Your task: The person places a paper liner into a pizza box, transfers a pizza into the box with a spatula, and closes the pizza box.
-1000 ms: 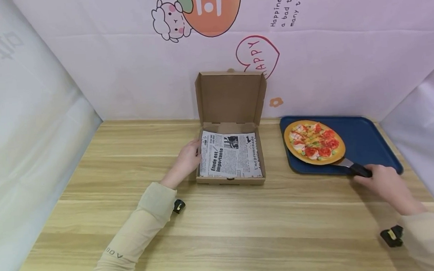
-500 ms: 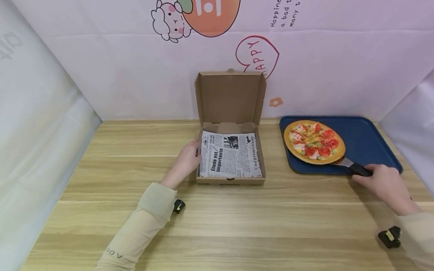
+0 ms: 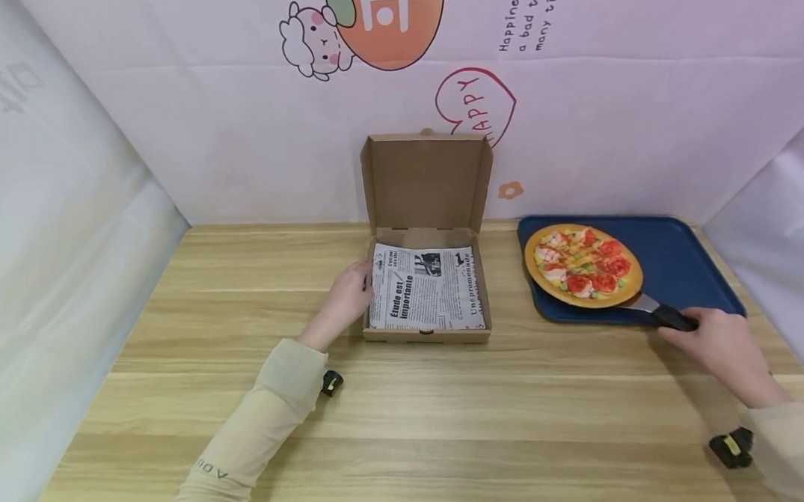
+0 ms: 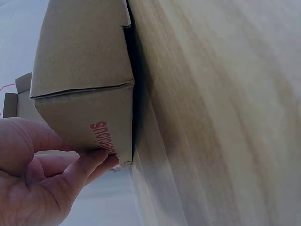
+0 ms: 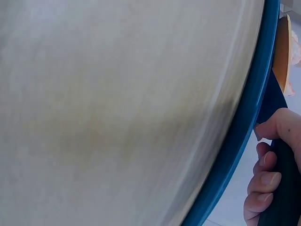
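Observation:
An open cardboard pizza box (image 3: 428, 338), lined with newspaper-print sheet (image 3: 438, 298), stands in the middle with its lid upright. At its left wall is my left hand (image 3: 350, 291); the left wrist view shows thumb and fingers pinching that wall beside red lettering. My right hand (image 3: 719, 346) grips the black handle (image 3: 673, 317) of a pizza server, fingers curled round it in the right wrist view. The server's metal blade (image 3: 641, 303) goes under a round pizza (image 3: 583, 265) with red and white toppings. The pizza overlaps the left part of a blue tray (image 3: 686, 268).
A pale wood table (image 3: 450, 428) carries everything. Printed white cloth (image 3: 235, 138) rises behind it, close to the lid and tray, and plain white cloth (image 3: 57, 221) hangs at the left. Black wrist devices (image 3: 732, 446) sit near both sleeves.
The pizza and server have shifted slightly right and toward me, the right hand moving with them. The left hand and box stay in place.

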Demonstrator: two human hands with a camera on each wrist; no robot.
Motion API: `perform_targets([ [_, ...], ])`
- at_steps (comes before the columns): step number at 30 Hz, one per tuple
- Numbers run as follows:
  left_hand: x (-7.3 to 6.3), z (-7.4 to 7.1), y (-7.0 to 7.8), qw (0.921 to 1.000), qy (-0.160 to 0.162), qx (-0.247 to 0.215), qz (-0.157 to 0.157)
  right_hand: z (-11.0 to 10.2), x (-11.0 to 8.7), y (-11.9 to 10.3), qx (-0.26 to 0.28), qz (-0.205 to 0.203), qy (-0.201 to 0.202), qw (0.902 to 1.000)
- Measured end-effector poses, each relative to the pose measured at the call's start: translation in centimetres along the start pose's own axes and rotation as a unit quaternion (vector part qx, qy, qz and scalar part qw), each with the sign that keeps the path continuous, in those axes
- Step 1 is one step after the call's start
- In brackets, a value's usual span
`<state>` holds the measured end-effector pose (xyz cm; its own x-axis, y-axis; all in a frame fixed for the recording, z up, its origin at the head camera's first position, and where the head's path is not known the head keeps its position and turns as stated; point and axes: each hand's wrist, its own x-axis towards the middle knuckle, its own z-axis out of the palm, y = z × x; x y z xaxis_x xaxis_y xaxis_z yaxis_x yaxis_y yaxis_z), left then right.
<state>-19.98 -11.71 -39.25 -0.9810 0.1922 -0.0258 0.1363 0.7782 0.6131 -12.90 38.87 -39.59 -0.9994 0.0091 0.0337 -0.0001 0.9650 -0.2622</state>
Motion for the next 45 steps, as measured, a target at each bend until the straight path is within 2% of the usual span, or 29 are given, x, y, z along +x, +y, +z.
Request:
perform_targets([
  [4, 0.0, 0.0, 0.0, 1.0000, 0.002, -0.001, 0.002, -0.2, -0.2, -0.3, 0.000, -0.011, 0.011, 0.9999],
  [14, -0.1, -0.1, 0.1, 1.0000, 0.000, 0.007, 0.002, -0.9, -0.3, -1.7, 0.004, -0.019, 0.009, 0.9998],
  [33, -0.3, -0.1, 0.2, 1.0000, 0.002, 0.003, 0.000, -1.9, -0.9, -5.2, 0.018, -0.035, -0.015, 0.9991],
  [45, -0.2, -0.1, 0.1, 1.0000, 0.004, 0.000, 0.003, -2.3, -1.0, -7.5, 0.026, -0.069, -0.020, 0.9971],
])
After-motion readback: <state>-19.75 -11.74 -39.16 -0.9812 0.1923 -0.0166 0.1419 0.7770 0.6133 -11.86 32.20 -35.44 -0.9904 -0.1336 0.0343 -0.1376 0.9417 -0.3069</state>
